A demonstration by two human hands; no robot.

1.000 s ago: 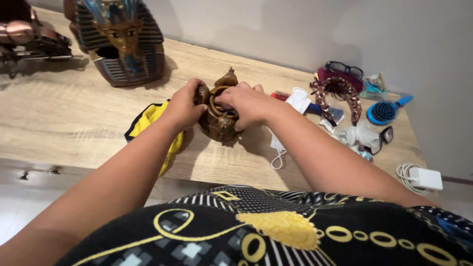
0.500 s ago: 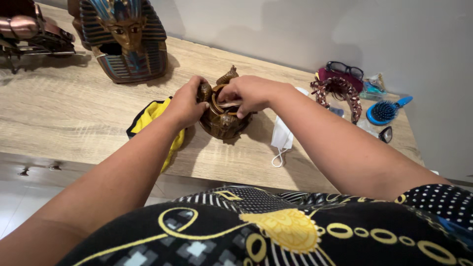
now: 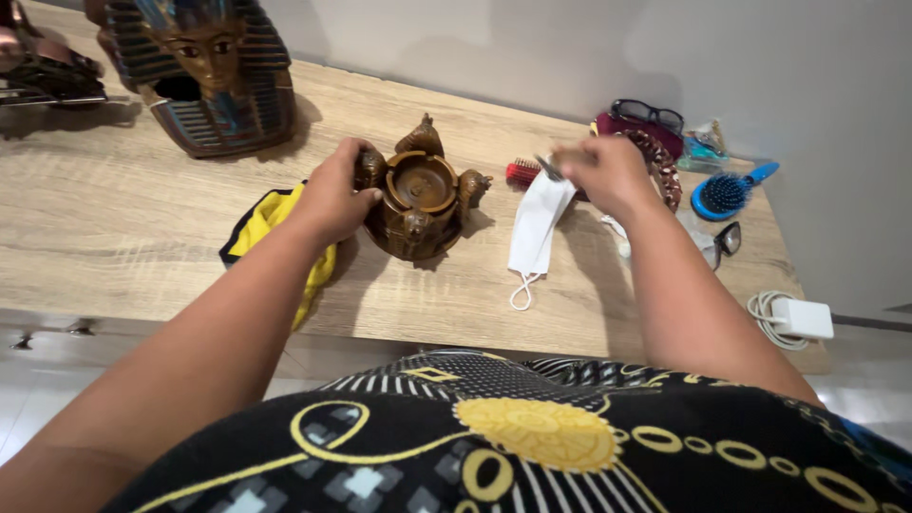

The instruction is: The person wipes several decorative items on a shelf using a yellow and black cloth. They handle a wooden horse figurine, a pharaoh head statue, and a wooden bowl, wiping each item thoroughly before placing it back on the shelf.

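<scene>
1. The left hand (image 3: 334, 195) sits left of centre in the frame; its fingers are curled around the left side of a brown round ornament bowl (image 3: 421, 195), gripping the rim and a small figure on it.
2. The bowl stands upright on the wooden table (image 3: 114, 237), at the middle of the frame; small carved figures ring its rim.
3. The right hand (image 3: 608, 176) is right of centre, slightly blurred; its fingers are pinched together on a small dark object (image 3: 549, 167) at the upper end of a white face mask (image 3: 537, 223); what the object is cannot be told.
4. A yellow and black cloth (image 3: 271, 228) lies under the left wrist, just beside the bowl.
5. A pharaoh bust (image 3: 211, 71) stands in the upper left; a blue hairbrush (image 3: 727, 193) and glasses (image 3: 648, 114) lie in the upper right; a white charger (image 3: 796, 318) with its cable lies at the right edge.
</scene>
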